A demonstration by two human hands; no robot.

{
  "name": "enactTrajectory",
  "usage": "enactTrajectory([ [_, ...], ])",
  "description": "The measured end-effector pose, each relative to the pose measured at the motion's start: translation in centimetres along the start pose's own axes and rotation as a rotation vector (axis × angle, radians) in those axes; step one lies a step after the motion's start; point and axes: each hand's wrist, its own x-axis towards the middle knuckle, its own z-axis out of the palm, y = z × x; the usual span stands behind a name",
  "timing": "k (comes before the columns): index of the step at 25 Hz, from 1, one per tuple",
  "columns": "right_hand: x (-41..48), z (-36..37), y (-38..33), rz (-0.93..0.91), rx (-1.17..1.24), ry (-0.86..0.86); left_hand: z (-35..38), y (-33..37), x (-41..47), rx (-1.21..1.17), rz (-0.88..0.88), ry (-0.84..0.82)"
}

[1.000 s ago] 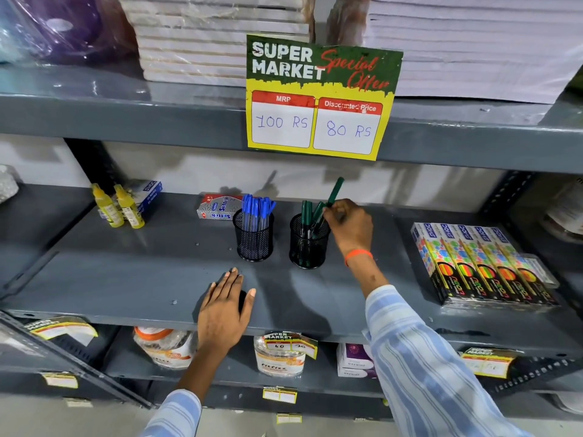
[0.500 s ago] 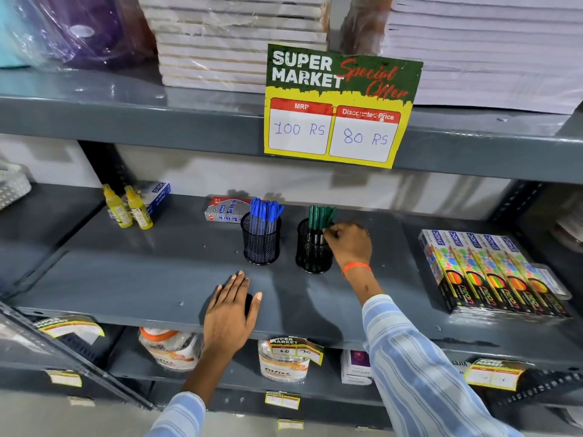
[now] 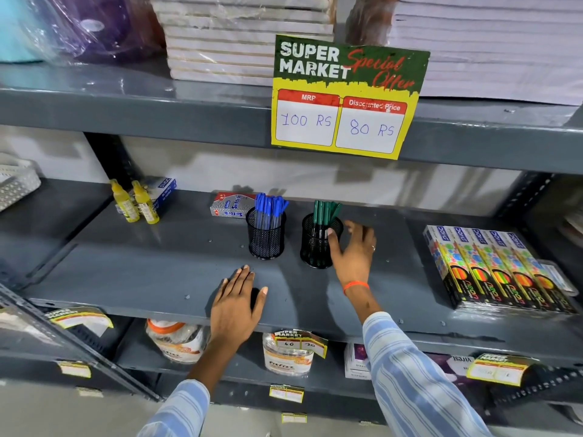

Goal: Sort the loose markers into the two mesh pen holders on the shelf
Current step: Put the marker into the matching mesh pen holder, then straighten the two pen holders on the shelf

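Two black mesh pen holders stand side by side on the grey shelf (image 3: 142, 272). The left holder (image 3: 266, 244) is full of blue markers (image 3: 269, 206). Green markers (image 3: 325, 211) stand in the right holder (image 3: 315, 247). My right hand (image 3: 355, 247) is open just right of that holder, thumb against its rim, holding nothing. My left hand (image 3: 236, 305) lies flat, palm down, fingers apart, at the shelf's front edge. No loose marker shows on the shelf.
Two yellow bottles (image 3: 135, 203) and a blue box stand at the back left. A small pen box (image 3: 230, 205) lies behind the blue holder. Neon marker packs (image 3: 498, 269) fill the right side. A price sign (image 3: 344, 96) hangs from the shelf above.
My right hand lowered a green marker into the right holder, let go of it, and drew back to the holder's right side with fingers spread. The left hand stayed flat.
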Motion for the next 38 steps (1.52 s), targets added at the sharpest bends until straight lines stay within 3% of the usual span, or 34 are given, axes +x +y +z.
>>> enactTrajectory([
  [3, -1.0, 0.7, -0.1, 0.103, 0.037, -0.017, 0.0, 0.2, 0.5, 0.000, -0.012, 0.031],
  [6, -1.5, 1.6, 0.1, 0.196, 0.046, -0.122, -0.5, 1.4, 2.2, -0.064, -0.138, 0.001],
  [14, -2.2, 3.3, 1.2, 0.286, 0.081, -0.240, 0.0, 1.9, 8.7, -0.484, -0.432, -0.037],
  [25, -4.1, 2.1, 1.7, 0.274, 0.002, -0.205, -0.3, 1.0, 7.5, -0.629, -0.307, -0.006],
  [34, -8.8, -1.3, 1.6, 0.231, -0.037, -0.144, -2.2, 0.4, 1.2, -0.576, -0.229, -0.011],
  [38, -9.7, -1.7, 1.4, 0.217, -0.071, -0.196, -3.1, 0.8, 0.6, -0.588, -0.232, -0.069],
])
